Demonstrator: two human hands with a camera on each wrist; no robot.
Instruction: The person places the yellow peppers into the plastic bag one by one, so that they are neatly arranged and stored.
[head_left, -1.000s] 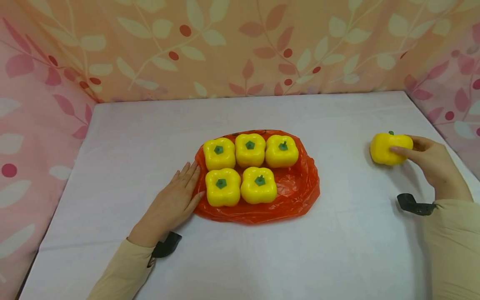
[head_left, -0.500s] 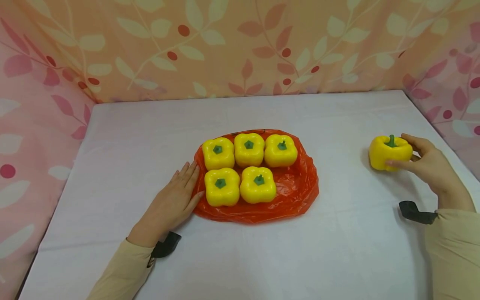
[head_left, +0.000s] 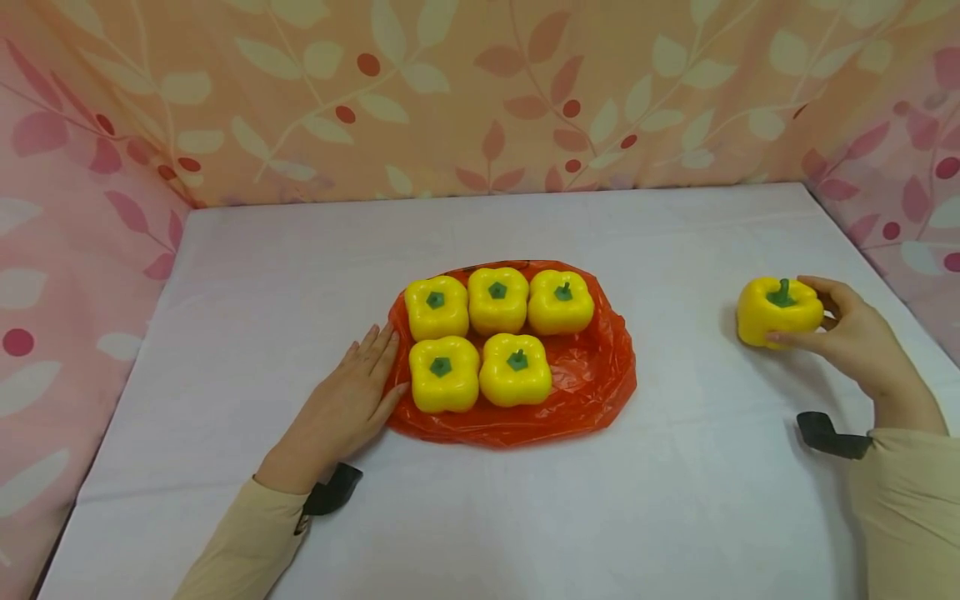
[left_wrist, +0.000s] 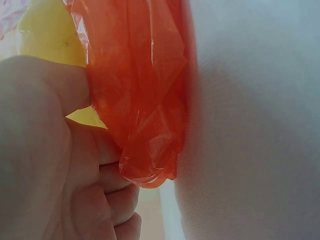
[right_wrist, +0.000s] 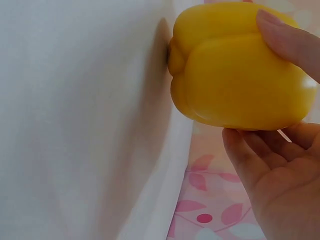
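Observation:
My right hand (head_left: 862,342) holds a yellow bell pepper (head_left: 776,310) with a green stem at the table's right side. Thumb on the near side and fingers on the far side grip it, stem up. In the right wrist view, the bottom of this bell pepper (right_wrist: 245,75) is at or very near the white cloth. Several more yellow bell peppers (head_left: 498,300) sit in two rows in an opened red plastic bag (head_left: 581,387) at the table's middle. My left hand (head_left: 341,404) rests with extended fingers against the left edge of the bag (left_wrist: 140,95).
A white cloth (head_left: 675,500) covers the table. Patterned fabric (head_left: 450,100) stands along the back, left and right sides. Black wrist mounts (head_left: 831,435) stick out from both sleeves. The bag's right part, beside the front-row peppers, shows bare red plastic.
The bell pepper in my right hand has turned from tilted to upright and come down slightly toward the near side. My left hand and the peppers in the bag stay put.

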